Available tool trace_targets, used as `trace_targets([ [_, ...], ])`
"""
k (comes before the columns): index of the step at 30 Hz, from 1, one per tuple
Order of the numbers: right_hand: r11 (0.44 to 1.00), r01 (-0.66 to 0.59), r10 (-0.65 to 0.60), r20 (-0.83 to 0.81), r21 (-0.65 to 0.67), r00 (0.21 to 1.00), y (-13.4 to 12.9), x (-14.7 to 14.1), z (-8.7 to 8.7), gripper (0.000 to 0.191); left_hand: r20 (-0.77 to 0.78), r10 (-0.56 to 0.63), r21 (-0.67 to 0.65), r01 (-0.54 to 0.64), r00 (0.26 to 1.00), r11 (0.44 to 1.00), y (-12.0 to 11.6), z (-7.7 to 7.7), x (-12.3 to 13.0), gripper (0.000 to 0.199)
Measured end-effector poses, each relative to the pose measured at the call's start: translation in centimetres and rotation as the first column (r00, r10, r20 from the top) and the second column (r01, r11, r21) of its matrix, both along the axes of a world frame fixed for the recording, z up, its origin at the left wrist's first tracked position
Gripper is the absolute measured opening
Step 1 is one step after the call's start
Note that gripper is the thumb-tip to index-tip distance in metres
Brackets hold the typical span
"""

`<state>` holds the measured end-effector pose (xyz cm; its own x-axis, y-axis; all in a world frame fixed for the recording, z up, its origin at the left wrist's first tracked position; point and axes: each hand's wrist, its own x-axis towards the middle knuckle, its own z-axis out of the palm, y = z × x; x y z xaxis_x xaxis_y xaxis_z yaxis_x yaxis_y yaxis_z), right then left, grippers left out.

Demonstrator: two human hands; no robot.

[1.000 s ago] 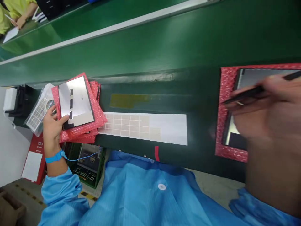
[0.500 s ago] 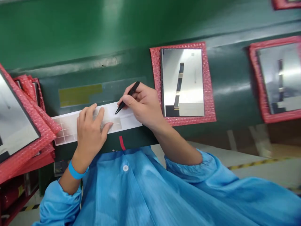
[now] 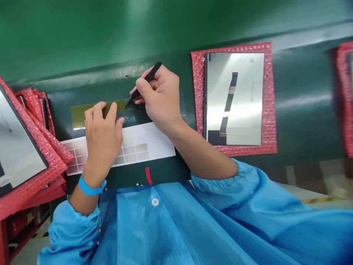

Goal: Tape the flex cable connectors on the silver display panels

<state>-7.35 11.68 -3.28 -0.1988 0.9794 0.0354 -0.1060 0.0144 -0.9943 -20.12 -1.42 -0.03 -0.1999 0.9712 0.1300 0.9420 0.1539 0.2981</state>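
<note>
Black tweezers point(image 3: 146, 81) are held in my right hand point(image 3: 162, 99), their tips pointing down-left at the right end of a yellow strip sheet point(image 3: 78, 116) on the green surface. My left hand point(image 3: 103, 141) has its fingers spread over the lower edge of that yellow sheet, with the palm above a white sheet point(image 3: 160, 145). Rows of small pale rectangles show on the white sheet. Whether anything sits beneath my left fingertips is hidden. Right of my right hand, a silvery display panel point(image 3: 248, 99) with a dark flat cable point(image 3: 229, 103) lies on red bubble wrap point(image 3: 270, 110).
At the left, panels point(image 3: 19, 143) are stacked with red bubble wrap point(image 3: 52, 154). Another wrapped panel point(image 3: 344, 99) is cut off at the right edge. A red tape mark point(image 3: 148, 175) is on the near table edge.
Both hands have moved up from the white sheet to the yellow strip sheet, the tweezers with them. The panel on bubble wrap appears farther right and larger in view.
</note>
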Motion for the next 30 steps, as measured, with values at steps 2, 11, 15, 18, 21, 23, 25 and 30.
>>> trace_targets([
  [2,1.0,0.002,-0.002,0.009,0.018,1.0,0.36,-0.12,-0.6,0.027,-0.001,-0.003,-0.029,0.002,1.0,1.0,0.45,-0.59,-0.15,0.047],
  [11,0.987,-0.021,0.017,0.028,0.159,0.999,-0.38,0.44,-0.61,0.025,0.029,-0.008,0.041,0.006,1.0,0.999,0.02,-1.15,-0.37,0.047],
  [15,0.984,-0.035,0.027,0.053,0.175,0.998,-0.31,0.46,-0.53,0.023,0.062,-0.001,0.04,-0.002,0.998,0.999,0.12,-1.03,-0.39,0.046],
  [18,0.985,-0.051,0.039,0.071,0.166,0.997,-0.17,0.53,-0.5,0.026,0.073,0.012,0.028,-0.014,0.997,1.0,0.18,-0.93,-0.28,0.047],
  [21,0.989,-0.055,0.043,0.088,0.138,0.995,0.08,0.52,-0.52,0.029,0.085,0.02,0.022,-0.022,0.996,1.0,0.25,-0.91,-0.23,0.047],
  [23,0.991,-0.057,0.046,0.091,0.119,0.995,0.25,0.44,-0.6,0.031,0.098,0.022,0.023,-0.025,0.995,0.999,0.28,-0.96,-0.3,0.047],
  [25,0.993,-0.054,0.045,0.089,0.103,0.995,0.32,0.31,-0.75,0.033,0.109,0.021,0.027,-0.024,0.994,0.999,0.29,-1.03,-0.43,0.048],
  [30,0.995,-0.026,0.027,-0.007,0.097,1.0,-0.28,-0.08,-0.79,0.037,0.118,0.021,0.035,-0.026,0.993,0.999,0.38,-1.22,-0.76,0.049],
])
